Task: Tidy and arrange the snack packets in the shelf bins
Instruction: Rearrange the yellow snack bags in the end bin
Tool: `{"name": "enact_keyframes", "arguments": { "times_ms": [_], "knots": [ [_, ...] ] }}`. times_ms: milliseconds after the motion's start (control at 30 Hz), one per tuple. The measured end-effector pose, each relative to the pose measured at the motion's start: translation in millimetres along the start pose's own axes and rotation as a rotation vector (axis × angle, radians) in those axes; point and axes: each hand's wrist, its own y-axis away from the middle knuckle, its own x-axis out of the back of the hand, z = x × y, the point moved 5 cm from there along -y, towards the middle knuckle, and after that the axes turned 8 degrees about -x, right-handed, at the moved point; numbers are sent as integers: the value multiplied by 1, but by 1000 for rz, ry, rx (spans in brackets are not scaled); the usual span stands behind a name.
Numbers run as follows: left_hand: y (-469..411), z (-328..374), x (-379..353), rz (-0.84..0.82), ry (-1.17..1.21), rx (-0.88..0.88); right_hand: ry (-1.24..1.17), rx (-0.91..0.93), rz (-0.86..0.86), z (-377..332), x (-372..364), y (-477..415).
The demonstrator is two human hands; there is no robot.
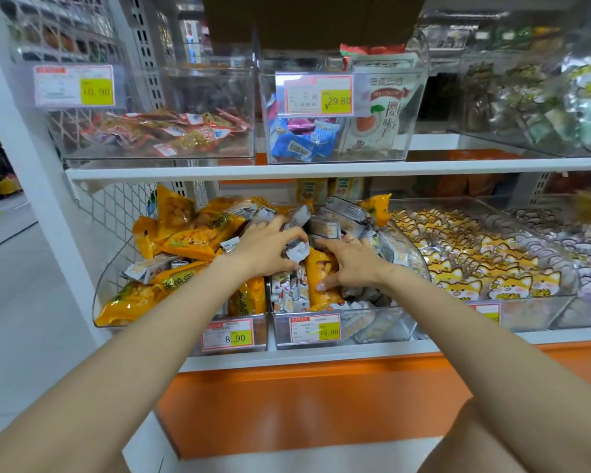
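Orange panel fronts the shelf base below the 15.80 price tag, which I take as my mark. Directly above that tag stands the middle bin, clear plastic, and up-left of the tag its neighbour, the left bin. Yellow packets fill the left bin in a loose heap, and grey-white packets pile high above the tag. The two sorts have spilled across the divider, which I judge is why both hands work right at that border. To the right of the tag lie fox-faced packets in neat rows, apparently needing nothing.

My left hand sits above and left of the tag, on top of the heap. Its fingers look curled, with the thumb closing on a small grey-white packet; the fingertips are blurred, so I cannot vouch for more. My right hand is straight above the tag, fingers spread wide apart, index finger and thumb lying either side of a stray yellow packet that stands among the grey-white ones. I read that spread as framing the packet before lifting it; the grip does not look closed.

The sorting seems only partly done: several grey-white packets lie in the left bin, up-left of the tag, and the yellow one belongs there instead
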Motion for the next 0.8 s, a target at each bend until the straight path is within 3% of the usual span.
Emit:
{"name": "enact_keyframes", "arguments": {
  "times_ms": [367, 800],
  "knots": [
    [-4, -1, -5, -77, 169, 13, -92, -49, 73, 18, 21, 6],
    [-5, 13, 1, -112, 241, -107, -307, -70, 530, 42, 72, 31]
  ]
}}
